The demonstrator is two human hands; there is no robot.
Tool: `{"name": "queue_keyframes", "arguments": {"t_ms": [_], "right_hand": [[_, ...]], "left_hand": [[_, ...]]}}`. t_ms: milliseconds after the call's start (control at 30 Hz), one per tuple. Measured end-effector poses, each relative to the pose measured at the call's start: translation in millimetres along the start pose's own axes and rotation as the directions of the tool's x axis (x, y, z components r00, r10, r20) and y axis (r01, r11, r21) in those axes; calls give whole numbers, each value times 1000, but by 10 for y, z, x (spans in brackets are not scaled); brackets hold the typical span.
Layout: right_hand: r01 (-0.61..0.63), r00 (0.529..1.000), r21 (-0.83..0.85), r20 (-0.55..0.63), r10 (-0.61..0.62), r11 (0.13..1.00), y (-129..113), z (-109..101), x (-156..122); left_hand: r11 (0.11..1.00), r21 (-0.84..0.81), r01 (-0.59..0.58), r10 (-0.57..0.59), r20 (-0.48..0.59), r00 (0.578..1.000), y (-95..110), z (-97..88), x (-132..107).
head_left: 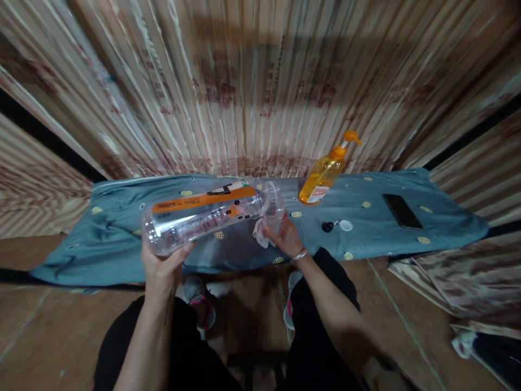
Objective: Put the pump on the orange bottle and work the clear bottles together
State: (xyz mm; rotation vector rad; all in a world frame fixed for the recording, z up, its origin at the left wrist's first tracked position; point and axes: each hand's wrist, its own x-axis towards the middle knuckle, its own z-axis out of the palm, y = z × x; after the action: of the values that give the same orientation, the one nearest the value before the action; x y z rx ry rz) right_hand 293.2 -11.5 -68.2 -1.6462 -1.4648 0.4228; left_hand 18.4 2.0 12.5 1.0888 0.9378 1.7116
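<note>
A clear plastic bottle with an orange label lies on its side in the air above a grey-blue cloth. My left hand grips the bottle's base end from below. My right hand is closed on a crumpled white cloth pressed against the bottle's mouth end. Both forearms reach forward over my knees.
A yellow pump bottle with an orange top stands on the grey-blue cloth to the right. Near it lie a small black cap, a white cap and a black phone. Striped curtain fabric hangs behind. Folded fabric lies on the floor at right.
</note>
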Motion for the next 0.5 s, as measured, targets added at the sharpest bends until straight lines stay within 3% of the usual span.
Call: {"name": "queue_keyframes", "arguments": {"t_ms": [500], "right_hand": [[-13, 1000, 19, 19, 13, 1000, 23, -4, 7]], "left_hand": [[1000, 13, -8, 8, 8, 1000, 22, 40, -9]]}}
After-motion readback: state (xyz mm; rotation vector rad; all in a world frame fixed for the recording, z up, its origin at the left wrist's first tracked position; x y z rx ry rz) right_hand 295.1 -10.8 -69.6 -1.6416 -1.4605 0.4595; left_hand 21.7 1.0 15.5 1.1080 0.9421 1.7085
